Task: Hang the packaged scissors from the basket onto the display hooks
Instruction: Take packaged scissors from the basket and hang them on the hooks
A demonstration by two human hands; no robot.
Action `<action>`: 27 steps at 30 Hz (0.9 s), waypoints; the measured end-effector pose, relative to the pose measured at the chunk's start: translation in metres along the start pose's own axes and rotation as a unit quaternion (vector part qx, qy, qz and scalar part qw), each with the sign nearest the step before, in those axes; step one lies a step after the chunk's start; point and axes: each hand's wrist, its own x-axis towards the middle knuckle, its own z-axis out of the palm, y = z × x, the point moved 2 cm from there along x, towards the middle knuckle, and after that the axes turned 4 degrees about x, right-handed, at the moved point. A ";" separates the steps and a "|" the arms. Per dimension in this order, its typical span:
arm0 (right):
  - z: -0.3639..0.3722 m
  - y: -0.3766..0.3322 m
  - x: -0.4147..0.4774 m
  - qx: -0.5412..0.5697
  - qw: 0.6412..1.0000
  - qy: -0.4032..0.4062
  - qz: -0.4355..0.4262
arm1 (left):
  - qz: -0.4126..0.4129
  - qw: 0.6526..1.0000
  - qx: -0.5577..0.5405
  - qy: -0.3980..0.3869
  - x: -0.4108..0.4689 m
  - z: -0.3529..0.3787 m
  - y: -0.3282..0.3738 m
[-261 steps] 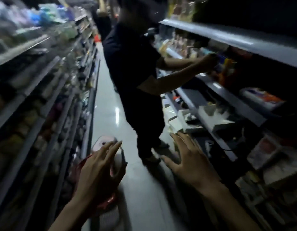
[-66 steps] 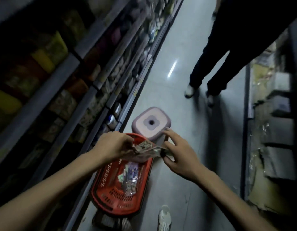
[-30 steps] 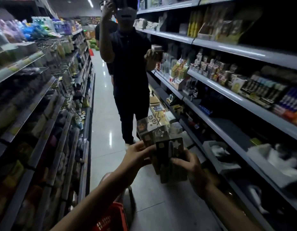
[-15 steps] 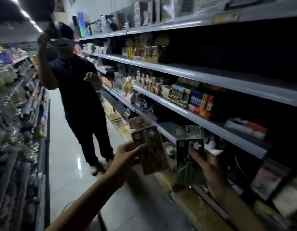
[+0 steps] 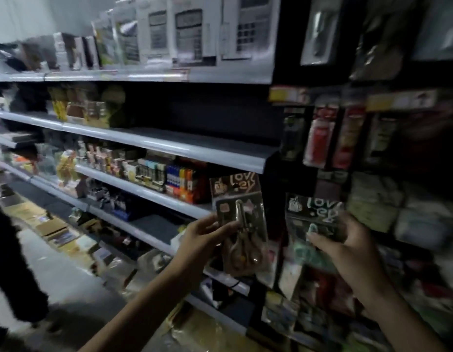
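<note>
- Grips: left hand [image 5: 202,240] pinches left pack [image 5: 239,224] at its left edge, thumb in front and fingers behind. Right hand [image 5: 347,247] clasps right pack [image 5: 313,212] at mid-card, fingers curled round its right side.
- Packs: both upright in the air, side by side but apart, just before the display. Neither is hung yet. The left one may be two cards stacked. Basket is out of view.
- Handling (judged): light, flat card under a clear blister. The card flexes, the film is slick, and the scissors' weight sits low. Best hold is on the card edges below the top hole, leaving the hole free.
- Display [image 5: 322,138]: hung goods on a dark panel, right. Hooks are too dim to make out.
- Shelves [image 5: 169,146]: boxed stock, left.
</note>
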 end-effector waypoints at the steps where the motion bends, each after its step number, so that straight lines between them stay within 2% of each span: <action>1: -0.011 -0.005 0.000 -0.015 1.000 0.024 -0.006 | 0.004 1.000 0.000 -0.016 0.007 0.011 0.004; 3: -0.028 -0.016 0.000 -0.031 0.997 0.067 -0.036 | 0.014 0.999 -0.007 -0.040 0.020 0.030 0.014; 7: -0.058 -0.043 0.001 -0.018 0.990 0.140 -0.023 | 0.041 0.994 -0.017 -0.101 0.040 0.064 0.037; 10: -0.074 -0.070 -0.002 -0.026 0.978 0.201 -0.052 | 0.053 0.987 -0.032 -0.147 0.056 0.085 0.051; 15: -0.088 -0.096 -0.013 -0.088 0.964 0.246 -0.050 | 0.068 0.970 -0.051 -0.228 0.071 0.119 0.071; 18: -0.091 -0.111 -0.014 -0.097 0.958 0.267 -0.047 | 0.077 0.967 -0.048 -0.240 0.078 0.138 0.079; 22: -0.105 -0.111 -0.005 -0.102 0.963 0.246 -0.048 | 0.088 0.964 -0.046 -0.245 0.086 0.164 0.095; 27: -0.133 -0.130 0.019 -0.092 0.983 0.150 -0.042 | 0.135 0.962 -0.041 -0.234 0.094 0.199 0.123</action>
